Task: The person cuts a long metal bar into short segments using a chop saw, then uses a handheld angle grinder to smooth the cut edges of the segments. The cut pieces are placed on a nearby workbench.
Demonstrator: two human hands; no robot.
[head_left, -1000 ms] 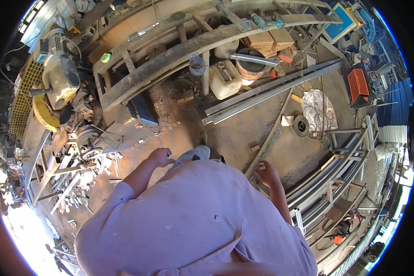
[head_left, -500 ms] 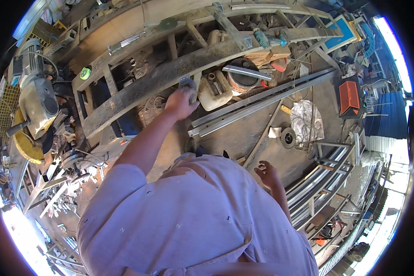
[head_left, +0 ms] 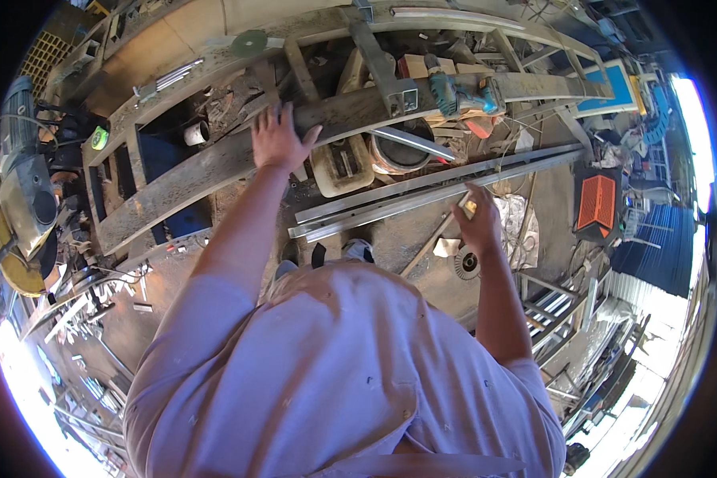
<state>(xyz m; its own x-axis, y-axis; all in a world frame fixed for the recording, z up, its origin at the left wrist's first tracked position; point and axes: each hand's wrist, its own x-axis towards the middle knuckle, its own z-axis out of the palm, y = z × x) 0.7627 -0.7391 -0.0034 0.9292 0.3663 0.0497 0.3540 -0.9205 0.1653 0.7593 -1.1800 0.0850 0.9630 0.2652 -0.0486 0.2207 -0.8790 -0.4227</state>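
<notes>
My left hand (head_left: pixel 280 137) lies with spread fingers on the near beam (head_left: pixel 191 177) of a long, dusty metal frame. Nothing shows in its grasp. Over the floor to the right, my right hand (head_left: pixel 479 221) hangs with its fingers loosely bent and apart, holding nothing that I can see. Past my left hand, a teal cordless drill (head_left: pixel 444 92) rests on the same beam. Just below the beam stand a dirty whitish jerrycan (head_left: pixel 327 177) and a bucket (head_left: pixel 384 159), with a short metal tube (head_left: pixel 414 142) across the bucket's top.
Long metal profiles (head_left: pixel 398 203) lie on the floor before me. A yellow-bladed chop saw (head_left: pixel 28 199) stands left. The frame's far side carries a thin disc (head_left: pixel 248 44); a green tape measure (head_left: pixel 99 138) sits at its left end. An orange-fronted box (head_left: pixel 597 203) stands right.
My left hand has gone from a closed grip at the beam's near edge to lying spread on top, farther left. My right hand has risen forward from my side. The view has shifted.
</notes>
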